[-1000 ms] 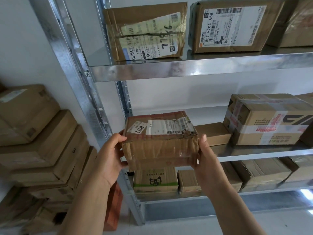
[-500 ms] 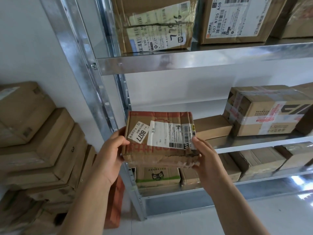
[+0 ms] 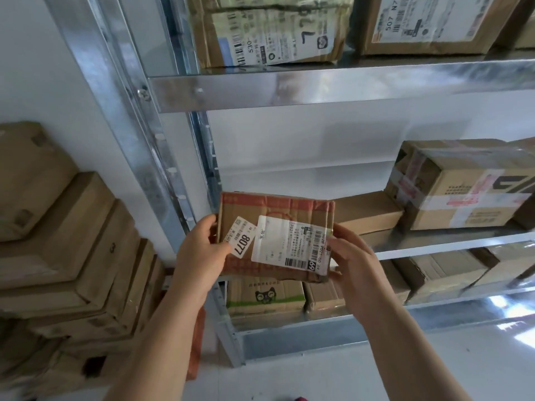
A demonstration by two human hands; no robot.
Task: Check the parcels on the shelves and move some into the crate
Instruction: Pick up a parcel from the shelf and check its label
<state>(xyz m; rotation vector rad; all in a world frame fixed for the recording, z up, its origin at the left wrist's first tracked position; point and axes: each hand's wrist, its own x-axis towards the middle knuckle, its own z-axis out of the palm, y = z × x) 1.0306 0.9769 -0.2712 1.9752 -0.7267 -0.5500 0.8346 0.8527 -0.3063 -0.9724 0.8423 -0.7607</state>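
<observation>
I hold a worn brown parcel (image 3: 275, 209) in front of the metal shelf unit (image 3: 333, 85), its labelled face tilted toward me. It carries a small white tag reading 8077 and a larger shipping label with a barcode. My left hand (image 3: 199, 256) grips its left edge, and my right hand (image 3: 351, 261) grips its lower right corner. Other parcels sit on the shelves: a small plain box (image 3: 367, 211) just behind, a taped carton (image 3: 460, 183) at the right. No crate is in view.
Two labelled cartons (image 3: 269, 30) stand on the upper shelf. Boxes with a cat logo (image 3: 265, 296) fill the bottom shelf. A leaning stack of flat brown cartons (image 3: 66, 241) fills the left side against the wall. Pale floor lies below.
The parcel has been tipped so its labelled top now faces me fully. It came off the shelf edge slightly toward me, and my view moved closer to the shelves.
</observation>
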